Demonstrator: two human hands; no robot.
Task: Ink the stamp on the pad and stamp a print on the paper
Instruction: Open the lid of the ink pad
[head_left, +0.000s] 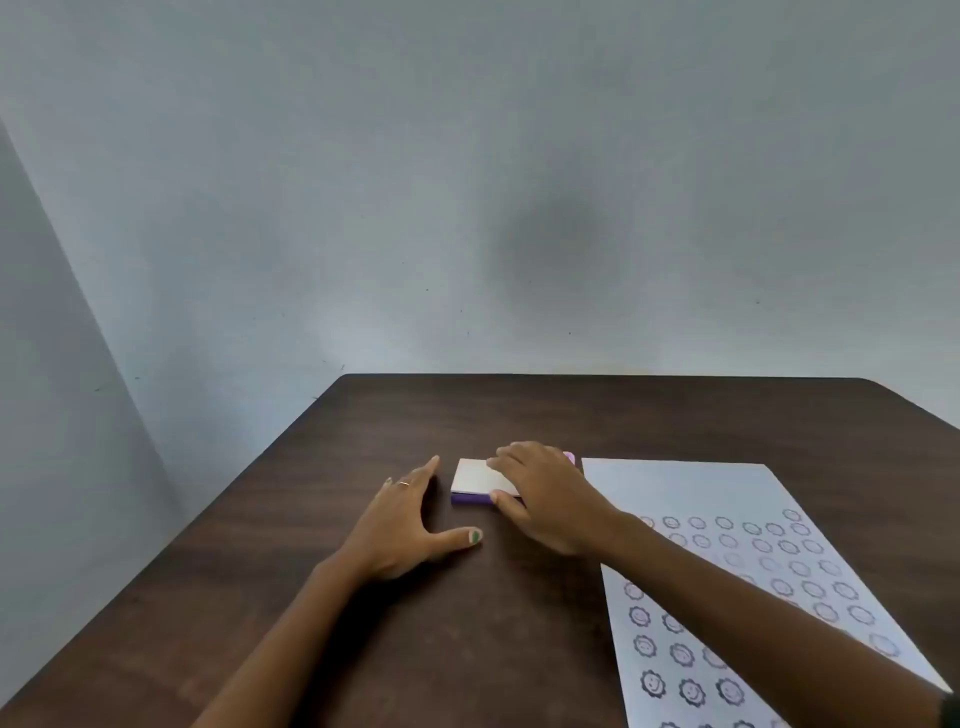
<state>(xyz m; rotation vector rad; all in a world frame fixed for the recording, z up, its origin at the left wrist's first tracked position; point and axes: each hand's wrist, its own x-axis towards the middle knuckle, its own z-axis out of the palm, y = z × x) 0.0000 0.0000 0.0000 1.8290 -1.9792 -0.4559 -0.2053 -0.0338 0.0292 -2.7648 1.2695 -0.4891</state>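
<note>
left hand (402, 525) lies flat on the dark table (322, 597), fingers spread wide, thumb out toward the middle, holding nothing, just beside the pad but not touching it, so it isn't bracing anything. move right and there's the ink pad (475, 486), a purple case with its pale lid looking closed on top. the right hand (545, 499) is draped over its right half, fingertips on the lid, thumb at the near edge, a loose grip on the case. a sliver of pink shows past the knuckles; whether that's the stamp, i cannot tell, it's mostly hidden. far right, the paper (691, 493) lies flat, covered in rows of smiley prints, its far part blank.

risks as i read them: opening that lid one-handed could skid the case across the smooth table, since nothing pins it. the right forearm crosses over the printed rows, and a dropped sleeve-line or wrist could smear any print not yet dry or drag the sheet askew
</note>
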